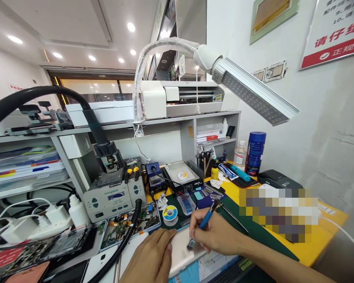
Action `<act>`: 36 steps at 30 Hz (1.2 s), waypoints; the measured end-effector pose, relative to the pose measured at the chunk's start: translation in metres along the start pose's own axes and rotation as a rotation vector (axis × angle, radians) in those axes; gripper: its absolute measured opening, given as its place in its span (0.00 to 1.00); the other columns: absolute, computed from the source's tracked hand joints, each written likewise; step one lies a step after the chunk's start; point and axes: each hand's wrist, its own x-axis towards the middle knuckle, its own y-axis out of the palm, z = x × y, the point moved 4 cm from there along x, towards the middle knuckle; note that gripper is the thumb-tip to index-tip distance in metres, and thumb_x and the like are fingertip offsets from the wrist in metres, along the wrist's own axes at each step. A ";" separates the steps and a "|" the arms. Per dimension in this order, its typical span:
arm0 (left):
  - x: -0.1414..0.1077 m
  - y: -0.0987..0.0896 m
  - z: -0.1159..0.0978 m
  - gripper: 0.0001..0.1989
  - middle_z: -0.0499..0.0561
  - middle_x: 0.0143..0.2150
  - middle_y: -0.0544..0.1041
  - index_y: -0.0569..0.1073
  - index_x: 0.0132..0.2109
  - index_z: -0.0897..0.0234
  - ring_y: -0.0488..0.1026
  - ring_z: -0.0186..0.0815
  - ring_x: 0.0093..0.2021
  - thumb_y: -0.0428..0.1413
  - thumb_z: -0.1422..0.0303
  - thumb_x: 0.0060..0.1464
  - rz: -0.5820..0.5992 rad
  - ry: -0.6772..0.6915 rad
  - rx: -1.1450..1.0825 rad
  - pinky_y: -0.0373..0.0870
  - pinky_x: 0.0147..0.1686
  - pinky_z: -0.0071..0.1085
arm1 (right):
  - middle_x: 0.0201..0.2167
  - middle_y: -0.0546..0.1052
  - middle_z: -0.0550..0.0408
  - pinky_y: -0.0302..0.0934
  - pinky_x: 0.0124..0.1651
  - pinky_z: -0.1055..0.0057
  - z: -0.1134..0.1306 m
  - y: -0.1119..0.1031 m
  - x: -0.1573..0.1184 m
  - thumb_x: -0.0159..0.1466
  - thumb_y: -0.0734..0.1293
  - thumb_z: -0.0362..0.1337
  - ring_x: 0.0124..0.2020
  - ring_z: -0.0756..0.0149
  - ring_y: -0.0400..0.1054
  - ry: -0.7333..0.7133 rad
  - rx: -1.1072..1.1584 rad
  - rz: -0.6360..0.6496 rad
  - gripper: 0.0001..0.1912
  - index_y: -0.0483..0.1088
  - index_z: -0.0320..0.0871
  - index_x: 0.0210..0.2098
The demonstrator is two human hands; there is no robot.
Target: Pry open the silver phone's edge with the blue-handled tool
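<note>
My right hand (215, 232) is closed around a blue-handled tool (205, 221), held at a slant like a pen. Its small flat dark tip (191, 244) touches a smooth white panel (179, 251), where a faint smudge shows beside it. I cannot tell whether the tip is a blade or a brush. My left hand (152, 255) lies with fingers stretched out over the panel's left part, holding nothing. Blue-and-white printed sheets (212, 269) show under the panel's near edge. Just beyond my left fingertips stands a solder wire spool (170, 215).
Left of my hands are a tray of small circuit parts (129, 226), a black hose (124, 245) and phone parts (56, 245). Behind stand a grey hot-air station (115, 198) and a blue soldering station (155, 179). Tweezers (231, 215) lie right. A lamp (253, 90) hangs above.
</note>
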 end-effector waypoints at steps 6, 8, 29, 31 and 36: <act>0.001 0.002 0.000 0.25 0.59 0.56 0.77 0.71 0.61 0.62 0.75 0.44 0.56 0.37 0.65 0.67 0.049 -0.014 0.013 0.71 0.58 0.42 | 0.14 0.65 0.64 0.56 0.18 0.79 -0.001 -0.001 0.000 0.55 0.67 0.31 0.15 0.74 0.61 -0.016 -0.003 0.007 0.03 0.68 0.40 0.26; 0.000 0.002 0.000 0.25 0.59 0.56 0.76 0.70 0.61 0.62 0.74 0.44 0.56 0.36 0.65 0.67 0.047 -0.017 0.018 0.71 0.58 0.42 | 0.15 0.66 0.64 0.57 0.19 0.79 0.000 0.000 0.000 0.56 0.68 0.32 0.15 0.74 0.61 -0.030 0.008 0.033 0.03 0.69 0.40 0.27; 0.000 -0.001 -0.004 0.23 0.57 0.56 0.78 0.72 0.60 0.60 0.75 0.44 0.56 0.40 0.67 0.66 0.002 -0.014 0.042 0.72 0.57 0.40 | 0.19 0.70 0.61 0.57 0.19 0.79 0.002 0.006 -0.004 0.58 0.70 0.34 0.16 0.75 0.60 -0.011 -0.067 0.035 0.04 0.72 0.39 0.31; 0.001 0.001 -0.003 0.23 0.58 0.55 0.78 0.73 0.60 0.60 0.76 0.44 0.55 0.40 0.68 0.66 -0.006 -0.007 0.051 0.72 0.57 0.40 | 0.20 0.72 0.60 0.57 0.20 0.79 0.001 0.007 -0.004 0.58 0.70 0.34 0.17 0.75 0.61 -0.013 -0.072 0.055 0.05 0.72 0.39 0.32; 0.002 0.004 0.000 0.24 0.58 0.54 0.79 0.72 0.61 0.60 0.77 0.44 0.53 0.40 0.67 0.66 0.004 -0.011 0.063 0.74 0.55 0.40 | 0.19 0.71 0.61 0.57 0.19 0.80 -0.002 0.006 -0.003 0.59 0.70 0.36 0.16 0.76 0.60 -0.004 -0.070 0.045 0.06 0.72 0.39 0.32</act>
